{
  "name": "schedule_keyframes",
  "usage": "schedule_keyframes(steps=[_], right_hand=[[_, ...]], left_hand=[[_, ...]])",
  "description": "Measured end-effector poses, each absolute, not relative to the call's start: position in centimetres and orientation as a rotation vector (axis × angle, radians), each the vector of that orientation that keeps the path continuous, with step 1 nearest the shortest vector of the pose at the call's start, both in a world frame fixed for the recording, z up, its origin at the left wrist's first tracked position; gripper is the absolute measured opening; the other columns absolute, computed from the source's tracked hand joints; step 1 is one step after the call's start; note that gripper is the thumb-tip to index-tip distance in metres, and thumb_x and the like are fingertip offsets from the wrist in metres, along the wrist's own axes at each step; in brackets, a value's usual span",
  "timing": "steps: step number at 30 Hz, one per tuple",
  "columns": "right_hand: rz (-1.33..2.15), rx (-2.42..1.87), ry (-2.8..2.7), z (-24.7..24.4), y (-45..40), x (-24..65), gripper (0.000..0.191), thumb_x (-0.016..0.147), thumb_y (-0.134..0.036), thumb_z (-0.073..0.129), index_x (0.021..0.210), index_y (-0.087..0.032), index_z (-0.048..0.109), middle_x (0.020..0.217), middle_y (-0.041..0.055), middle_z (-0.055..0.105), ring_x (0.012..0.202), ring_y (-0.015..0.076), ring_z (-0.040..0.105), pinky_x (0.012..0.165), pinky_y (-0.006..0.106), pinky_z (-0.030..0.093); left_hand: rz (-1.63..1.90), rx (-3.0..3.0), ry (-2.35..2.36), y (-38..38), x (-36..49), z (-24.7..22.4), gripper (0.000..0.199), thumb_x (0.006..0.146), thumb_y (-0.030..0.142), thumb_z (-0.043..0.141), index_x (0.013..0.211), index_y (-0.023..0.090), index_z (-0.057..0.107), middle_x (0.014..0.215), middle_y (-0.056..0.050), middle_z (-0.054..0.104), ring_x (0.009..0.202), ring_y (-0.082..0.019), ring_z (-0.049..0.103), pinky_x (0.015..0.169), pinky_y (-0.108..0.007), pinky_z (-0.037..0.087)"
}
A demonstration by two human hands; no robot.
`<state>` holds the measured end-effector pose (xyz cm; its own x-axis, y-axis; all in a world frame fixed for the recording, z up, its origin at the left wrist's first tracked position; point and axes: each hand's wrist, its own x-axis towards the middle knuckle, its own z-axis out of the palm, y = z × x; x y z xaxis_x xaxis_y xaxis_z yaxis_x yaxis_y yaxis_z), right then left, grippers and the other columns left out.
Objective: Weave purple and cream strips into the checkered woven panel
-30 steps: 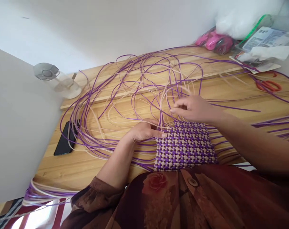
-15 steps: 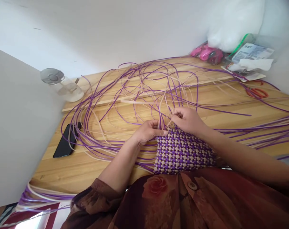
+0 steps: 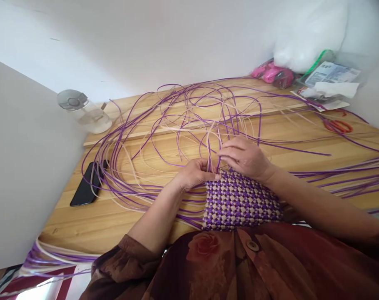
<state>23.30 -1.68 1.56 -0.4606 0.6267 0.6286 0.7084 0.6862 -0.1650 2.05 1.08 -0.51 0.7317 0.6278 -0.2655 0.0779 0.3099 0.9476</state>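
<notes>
A woven panel [image 3: 241,202] of purple and beige strands lies at the table's near edge, against the brown shirt. My left hand [image 3: 196,174] pinches its upper left corner, thumb on the weave, with upright strands between the fingers. Just right of it, my right hand [image 3: 244,156] is closed at the panel's top edge, its fingertips on a purple strand [image 3: 220,158]. Long loose purple and beige strands [image 3: 173,98] loop across the table beyond both hands and fan out to either side.
On the wooden table [image 3: 61,225] lie a black phone [image 3: 86,187] at left and orange-handled scissors [image 3: 339,126] at right. A clear bottle [image 3: 92,118] stands back left. Pink items [image 3: 275,75], papers [image 3: 333,75] and a white bag [image 3: 297,46] sit back right.
My right hand has turned, its fingers now reaching left over the panel's top edge to a purple strand instead of the beige one. My left hand stays at the corner.
</notes>
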Motion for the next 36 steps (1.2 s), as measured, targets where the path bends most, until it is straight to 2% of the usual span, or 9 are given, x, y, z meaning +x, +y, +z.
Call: schedule_keyframes(steps=[4,9,12,17,22,26,30,33,36], right_hand=[[-0.029,-1.058,-2.019,3.0,-2.4,23.7,0.013,0.087,-0.023,0.062,0.097,-0.022,0.07,0.11,0.0074,0.068,0.106,0.022,0.062,0.096,0.04,0.047],[0.397,-1.313,-2.054,4.0,-4.0,22.7,0.02,0.093,-0.023,0.052,0.098,-0.02,0.071,0.08,0.0025,0.071,0.071,0.0146,0.064,0.067,0.029,0.05],[0.29,-1.256,-2.119,4.7,-4.6,22.4,0.018,0.091,-0.023,0.055,0.09,-0.019,0.072,0.087,0.0057,0.07,0.083,0.0181,0.065,0.079,0.034,0.051],[0.182,-0.931,-2.066,5.3,-5.6,21.8,0.02,0.09,-0.016,0.054,0.1,-0.026,0.069,0.115,0.0052,0.067,0.105,0.0169,0.065,0.094,0.034,0.053],[-0.017,-0.653,-2.47,5.4,-4.7,22.9,0.018,0.093,-0.019,0.052,0.095,-0.026,0.069,0.116,0.0022,0.069,0.12,0.0188,0.059,0.1,0.037,0.054],[-0.408,-0.911,-2.519,5.8,-2.4,26.0,0.025,0.094,-0.018,0.044,0.095,-0.021,0.069,0.108,0.0087,0.069,0.105,0.0229,0.064,0.088,0.039,0.055],[-0.546,-1.418,-2.543,4.5,-1.6,28.5,0.032,0.089,-0.009,0.04,0.096,-0.018,0.07,0.092,0.0087,0.068,0.078,0.0198,0.064,0.066,0.031,0.049],[-0.336,-1.442,-2.522,4.1,-2.3,29.3,0.028,0.089,-0.012,0.045,0.104,-0.019,0.068,0.093,0.0055,0.071,0.078,0.0178,0.065,0.068,0.029,0.048],[-0.52,-1.35,-2.435,6.1,-3.1,30.0,0.029,0.09,-0.012,0.047,0.106,-0.02,0.069,0.097,0.0061,0.072,0.088,0.0213,0.065,0.081,0.035,0.049]], left_hand=[[0.328,1.333,0.68,1.3,1.5,-0.2,0.033,0.061,0.038,0.084,0.079,0.012,0.071,0.073,-0.002,0.065,0.068,-0.013,0.055,0.069,-0.027,0.042],[0.343,1.176,0.668,1.0,1.8,-0.2,0.03,0.061,0.031,0.084,0.079,0.011,0.072,0.076,-0.004,0.067,0.069,-0.012,0.056,0.074,-0.027,0.041],[0.373,1.155,0.694,0.7,2.1,-0.2,0.029,0.059,0.028,0.084,0.077,0.01,0.071,0.075,-0.003,0.066,0.068,-0.011,0.055,0.073,-0.027,0.04],[0.374,1.147,0.673,0.7,2.1,-0.5,0.03,0.058,0.029,0.085,0.078,0.012,0.071,0.073,-0.001,0.065,0.066,-0.01,0.053,0.071,-0.026,0.038],[0.383,1.12,0.644,0.7,2.2,-0.8,0.03,0.055,0.029,0.086,0.074,0.011,0.072,0.071,-0.001,0.066,0.067,-0.011,0.055,0.073,-0.027,0.039],[0.392,1.075,0.709,0.5,2.4,-0.5,0.031,0.053,0.029,0.086,0.073,0.01,0.072,0.071,-0.003,0.067,0.066,-0.012,0.056,0.07,-0.027,0.039],[0.421,1.065,0.763,0.4,2.6,-0.3,0.028,0.051,0.026,0.086,0.07,0.01,0.07,0.068,-0.002,0.066,0.064,-0.011,0.055,0.07,-0.027,0.039],[0.412,1.078,0.793,0.4,2.7,-0.4,0.026,0.052,0.025,0.084,0.068,0.011,0.069,0.067,-0.001,0.065,0.063,-0.011,0.054,0.068,-0.026,0.038],[0.401,1.074,0.815,0.4,2.7,-0.5,0.025,0.052,0.024,0.083,0.069,0.011,0.069,0.067,-0.001,0.065,0.063,-0.011,0.054,0.068,-0.026,0.038]])
